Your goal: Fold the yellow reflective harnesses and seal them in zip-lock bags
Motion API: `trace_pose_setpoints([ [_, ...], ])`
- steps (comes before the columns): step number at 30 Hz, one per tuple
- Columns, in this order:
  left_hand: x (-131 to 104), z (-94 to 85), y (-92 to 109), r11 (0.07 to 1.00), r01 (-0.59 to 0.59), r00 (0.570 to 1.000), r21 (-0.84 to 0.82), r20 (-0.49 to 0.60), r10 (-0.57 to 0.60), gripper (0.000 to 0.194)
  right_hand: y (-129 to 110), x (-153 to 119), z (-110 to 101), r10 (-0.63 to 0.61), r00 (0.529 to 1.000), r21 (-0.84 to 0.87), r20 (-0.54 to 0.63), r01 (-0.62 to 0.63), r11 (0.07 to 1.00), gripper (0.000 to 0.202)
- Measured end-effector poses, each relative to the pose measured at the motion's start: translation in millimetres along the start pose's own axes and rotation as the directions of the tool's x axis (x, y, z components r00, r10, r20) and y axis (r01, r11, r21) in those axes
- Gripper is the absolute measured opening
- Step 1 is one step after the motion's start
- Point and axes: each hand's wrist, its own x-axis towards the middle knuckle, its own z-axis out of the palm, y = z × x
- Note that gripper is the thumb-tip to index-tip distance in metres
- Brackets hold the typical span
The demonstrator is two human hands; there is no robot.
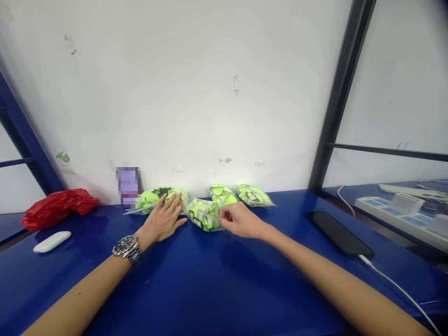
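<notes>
Head: left hand splayed on clear bag; right hand pinching neighbouring bag, markings illegible.

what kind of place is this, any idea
Possibly a shared workroom or dormitory, though I can't be sure: there's a plain blue tabletop against a scuffed white wall, and a multi-socket power strip at the right.

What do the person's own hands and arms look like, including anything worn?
The left hand is ungloved, with a round, dark-faced wristwatch on a silver-coloured metal link band. The right hand is ungloved too, no watch visible. No sleeves show.
</notes>
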Motion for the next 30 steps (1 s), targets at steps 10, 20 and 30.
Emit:
trace_pose_setpoints([
  [10, 1.0, -54.9, 57.8, 0.945, 0.162, 0.958, -0.284, -0.184, -0.22, 0.022, -15.2, -20.3, 28.2, 0.134, 0.989, 0.254, -0.06, -0.114, 0.96, 0.012],
  [20, 5.2, -77.3, 110.9, 0.459, 0.402, 0.886, -0.792, 0.21, -0.414, 0.023, -18.7, -25.6, 45.0, 0.078, 0.997, 0.509, 0.021, -0.078, 0.857, 0.015],
  [30, 0.1, -69.8, 106.7, 0.568, 0.296, 0.903, -0.767, 0.031, -0.429, 0.02, -23.9, -18.7, 28.8, -0.096, 0.995, -0.457, -0.005, 0.083, 0.886, 0.016],
])
